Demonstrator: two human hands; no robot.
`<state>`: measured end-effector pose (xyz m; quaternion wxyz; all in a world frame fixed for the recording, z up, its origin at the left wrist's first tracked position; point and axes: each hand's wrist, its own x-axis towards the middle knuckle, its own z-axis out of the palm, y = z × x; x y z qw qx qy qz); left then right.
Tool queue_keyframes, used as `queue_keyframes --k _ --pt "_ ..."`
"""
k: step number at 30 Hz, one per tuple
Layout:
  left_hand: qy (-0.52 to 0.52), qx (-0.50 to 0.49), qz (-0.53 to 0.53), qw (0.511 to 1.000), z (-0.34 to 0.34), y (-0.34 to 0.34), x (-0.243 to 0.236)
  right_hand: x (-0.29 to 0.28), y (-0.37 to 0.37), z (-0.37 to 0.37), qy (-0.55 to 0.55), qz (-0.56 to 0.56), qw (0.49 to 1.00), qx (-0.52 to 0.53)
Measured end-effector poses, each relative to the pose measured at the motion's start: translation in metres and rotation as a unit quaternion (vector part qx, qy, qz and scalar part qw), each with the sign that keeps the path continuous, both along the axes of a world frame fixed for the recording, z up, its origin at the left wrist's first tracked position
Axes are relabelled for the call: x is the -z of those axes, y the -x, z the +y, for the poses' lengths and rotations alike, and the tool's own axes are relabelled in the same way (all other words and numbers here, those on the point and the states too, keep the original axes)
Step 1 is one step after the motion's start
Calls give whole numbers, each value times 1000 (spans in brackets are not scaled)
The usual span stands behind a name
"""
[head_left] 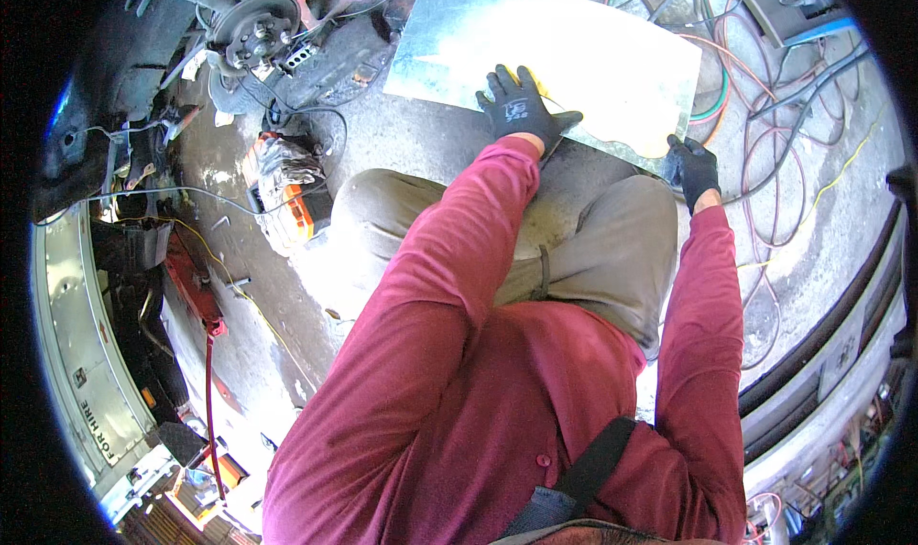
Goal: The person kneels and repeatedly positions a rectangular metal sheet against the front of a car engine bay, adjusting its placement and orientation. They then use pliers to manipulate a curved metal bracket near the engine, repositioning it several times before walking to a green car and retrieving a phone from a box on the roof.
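Note:
A large shiny sheet of metal (459,38) lies slanted in front of my knees, bright with glare. My left hand (521,113), in a dark glove, rests flat across its near edge with the fingers spread. Beside those fingers shows a bit of something yellow (542,86); most of it is hidden and its kind is unclear. At the sheet's near right corner, my gloved right hand (696,167) is closed on the edge, the fingertips against the corner.
Red, green and dark hoses (765,153) loop over the floor at right. A vehicle's brake disc (256,33) stands at the upper left. An orange and black tool (298,215) lies left of my knee. A red jack (194,277) sits farther left, beside a pale vehicle panel (81,296).

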<state>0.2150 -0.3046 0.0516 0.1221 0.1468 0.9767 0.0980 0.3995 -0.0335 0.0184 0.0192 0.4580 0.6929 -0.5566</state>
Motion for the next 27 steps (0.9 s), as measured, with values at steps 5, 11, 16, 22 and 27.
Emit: queue_keyframes --k 5,11,16,22,27 --pt "30 -10 -11 999 -4 7 6 19 -2 3 63 57 995 46" --pt "44 -21 -28 998 -1 11 7 44 -5 14 -47 34 998 -39" --pt "77 -38 -54 995 9 10 -3 52 -4 12 -12 28 999 -10" --pt "87 -41 -54 994 12 7 -9 54 -1 13 -51 40 997 -44" --pt "95 -47 -58 993 15 6 -13 42 -2 11 -38 18 998 -55"
